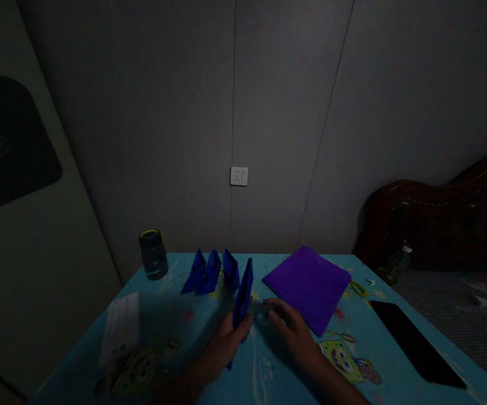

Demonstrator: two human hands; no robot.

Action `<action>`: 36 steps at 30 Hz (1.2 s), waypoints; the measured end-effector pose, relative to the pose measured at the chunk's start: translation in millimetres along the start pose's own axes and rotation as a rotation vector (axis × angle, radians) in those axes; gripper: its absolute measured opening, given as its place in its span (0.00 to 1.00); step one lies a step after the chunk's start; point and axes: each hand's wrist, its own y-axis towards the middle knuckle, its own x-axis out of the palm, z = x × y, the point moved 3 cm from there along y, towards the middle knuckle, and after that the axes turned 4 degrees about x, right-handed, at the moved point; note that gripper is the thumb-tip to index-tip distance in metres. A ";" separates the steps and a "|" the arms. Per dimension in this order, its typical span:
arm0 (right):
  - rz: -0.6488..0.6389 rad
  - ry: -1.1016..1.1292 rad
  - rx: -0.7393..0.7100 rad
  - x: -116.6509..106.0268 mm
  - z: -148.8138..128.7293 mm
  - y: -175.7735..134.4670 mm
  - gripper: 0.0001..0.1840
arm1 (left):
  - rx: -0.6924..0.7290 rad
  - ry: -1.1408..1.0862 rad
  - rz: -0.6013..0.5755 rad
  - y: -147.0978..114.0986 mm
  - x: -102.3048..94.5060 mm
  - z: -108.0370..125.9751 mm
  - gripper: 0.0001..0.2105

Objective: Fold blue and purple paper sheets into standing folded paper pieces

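Observation:
My left hand [231,333] is closed around a folded blue paper [243,293], a narrow piece held upright with its pointed end up. To the right of it my right hand [288,325] hovers apart from the paper, fingers curled loosely with gaps between them and nothing visible in them. Behind the hands stand several folded blue paper pieces with pointed tops; one folded piece [230,271] is closest to the held paper. A stack of purple-blue paper sheets [309,287] lies just beyond my right hand.
A dark water bottle [153,256] stands at the table's back left, with a white box-like object [121,326] nearer. Green-handled scissors [358,289] lie beside the sheets. A flat black object [414,342] rests along the right edge of the patterned tablecloth [277,371].

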 end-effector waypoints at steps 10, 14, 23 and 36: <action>-0.007 -0.108 -0.058 23.8 -45.4 6.1 0.24 | 0.337 0.051 -0.106 -14.9 8.5 39.9 0.26; -0.023 -0.065 -0.062 26.0 -45.6 5.7 0.24 | 0.368 0.067 0.037 -16.8 9.8 38.7 0.21; -0.132 0.000 0.062 31.7 -47.9 12.5 0.28 | 0.447 0.157 0.175 -21.0 5.0 45.4 0.19; -0.067 -0.306 -0.089 30.8 -54.6 24.2 0.16 | 0.292 0.070 0.176 -25.6 4.1 43.9 0.20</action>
